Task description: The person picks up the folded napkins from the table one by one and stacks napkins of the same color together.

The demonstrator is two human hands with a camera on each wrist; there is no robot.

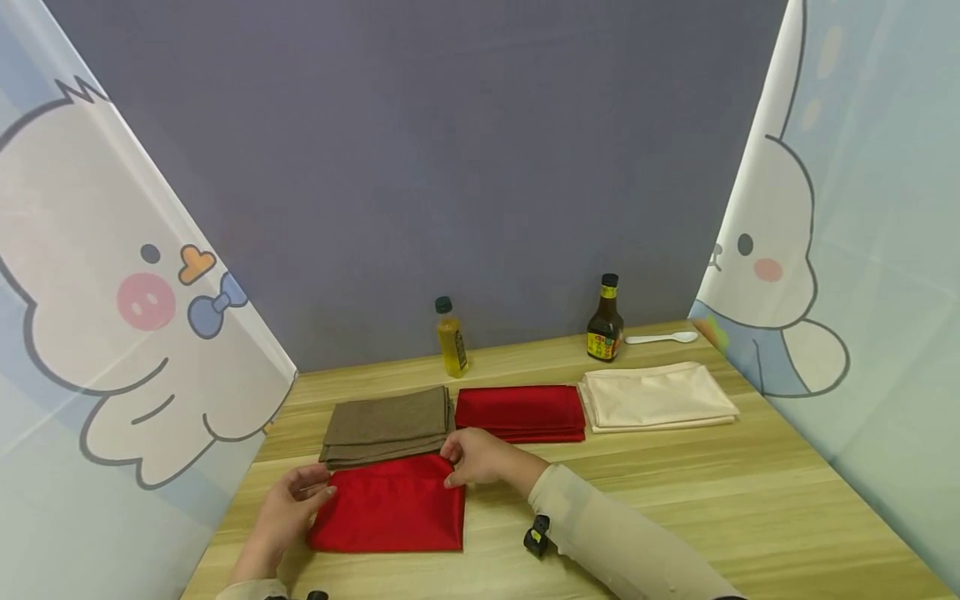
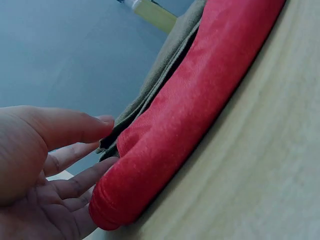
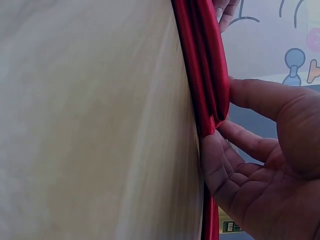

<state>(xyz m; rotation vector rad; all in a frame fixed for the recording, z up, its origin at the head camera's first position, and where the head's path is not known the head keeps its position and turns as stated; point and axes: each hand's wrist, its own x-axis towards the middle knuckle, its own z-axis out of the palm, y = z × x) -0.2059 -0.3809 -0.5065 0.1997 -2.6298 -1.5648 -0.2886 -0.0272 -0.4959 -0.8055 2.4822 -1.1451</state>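
A folded red satin cloth (image 1: 390, 508) lies flat on the table near its front left. At its left edge is my left hand (image 1: 288, 508), the thumb held apart from the fingers. In the left wrist view, fingertips (image 2: 107, 162) touch the end of the cloth (image 2: 165, 140), and the thumb stands off it. My right hand (image 1: 480, 460) holds the far right corner. Seen from the right wrist, the thumb rests on the folded layers (image 3: 212, 65) while curled fingers (image 3: 215, 155) lie around the corner, close to the tabletop.
Behind lie a folded brown cloth (image 1: 390, 421), a second red cloth (image 1: 521, 412) and a cream cloth (image 1: 656, 396). A small bottle of yellow oil (image 1: 452, 342), a dark sauce bottle (image 1: 604, 321) and a white spoon (image 1: 660, 338) are at the back edge. Printed curtains flank the table (image 1: 675, 508).
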